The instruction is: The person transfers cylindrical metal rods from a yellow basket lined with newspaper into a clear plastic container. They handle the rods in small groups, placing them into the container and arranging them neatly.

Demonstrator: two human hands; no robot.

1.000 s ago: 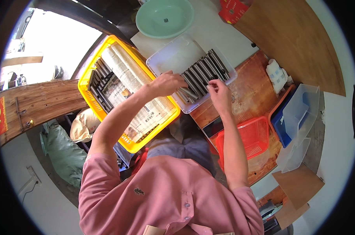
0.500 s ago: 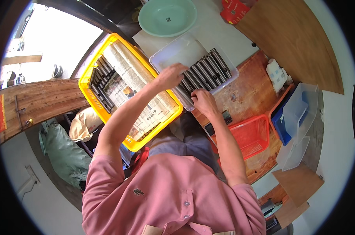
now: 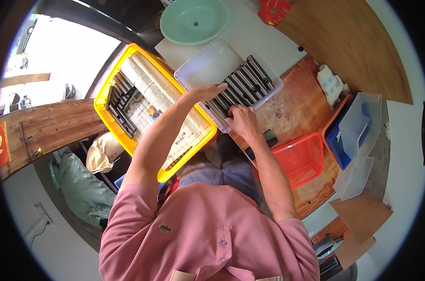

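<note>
Dark grey metal tubes [image 3: 251, 80] lie side by side in a row in a clear plastic bin [image 3: 186, 70]. My left hand [image 3: 207, 92] is stretched out flat, fingers pointing right, over the left end of the row; it appears to hold nothing. At the row's near end, the bent fingers of my right hand [image 3: 243, 120] close on a tube end by the bin's near wall; the fingertips are partly hidden. To the left stands a yellow basket [image 3: 204, 136] lined with newspaper [image 3: 182, 133], with more metal tubes [image 3: 121, 110] at its far left.
A pale green basin [image 3: 193, 21] sits beyond the bin. On the wooden table [image 3: 292, 107], a red basket [image 3: 299, 161], a dark phone-like device [image 3: 270, 138] and a white packet [image 3: 329, 84] lie to the right. Clear and blue trays [image 3: 353, 129] stand at the far right.
My left hand has flattened, its fingers straightening over the tubes, and its forearm has swung slightly right. My right hand stays at the tubes' near ends. The view has shifted a little.
</note>
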